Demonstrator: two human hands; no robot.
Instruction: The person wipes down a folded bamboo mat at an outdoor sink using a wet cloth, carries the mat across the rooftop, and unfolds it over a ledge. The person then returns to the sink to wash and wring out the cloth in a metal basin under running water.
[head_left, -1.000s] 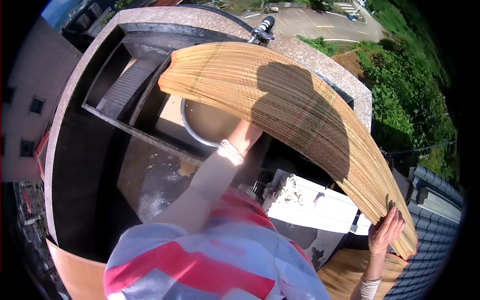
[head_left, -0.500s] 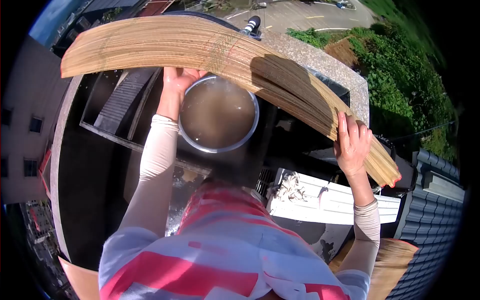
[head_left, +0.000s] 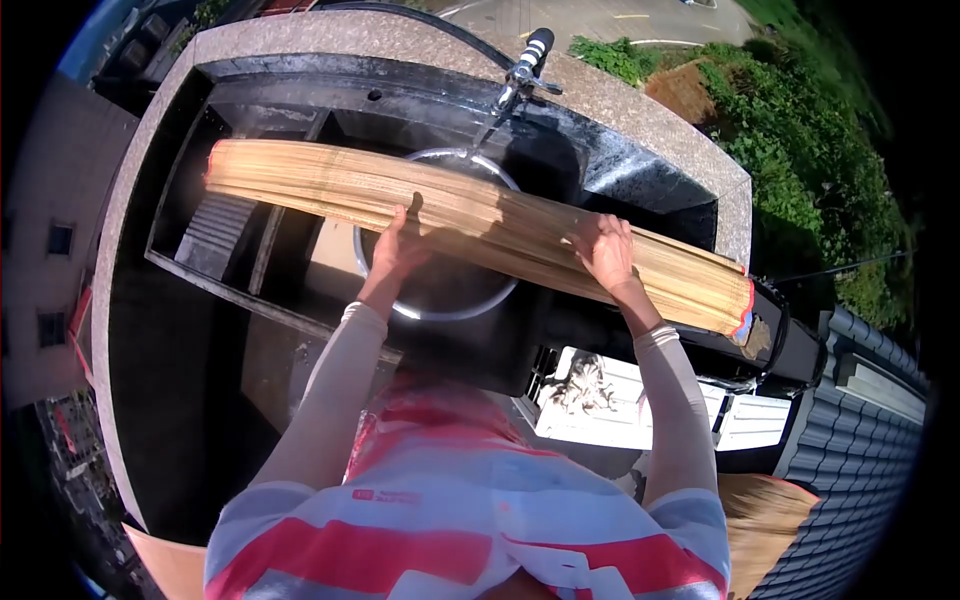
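A long bundle of tan straw-like strips (head_left: pixel 480 215) with red-edged ends lies across the sink, above a round metal-rimmed basin (head_left: pixel 440 316) that it partly covers. On its near edge, left of the middle, is my left hand (head_left: pixel 397 250), thumb up against the strips and the other fingers partly hidden beneath. My right hand (head_left: pixel 606 252) grips the bundle right of the middle, its fingers bent over the top. Dark liquid shows in the basin below the strips.
Behind the bundle stands a tap (head_left: pixel 524 72) at the stone rim (head_left: pixel 690 150). A ridged washboard slab (head_left: pixel 212 235) is at the left. White panels (head_left: pixel 610 405) with a pale clump lie at the right front. Another straw piece (head_left: pixel 770 520) is at the lower right.
The bundle has come down and nearer, now lying lower over the basin and looking narrower. My right hand has shifted left along it; my left hand has moved slightly right and lower.
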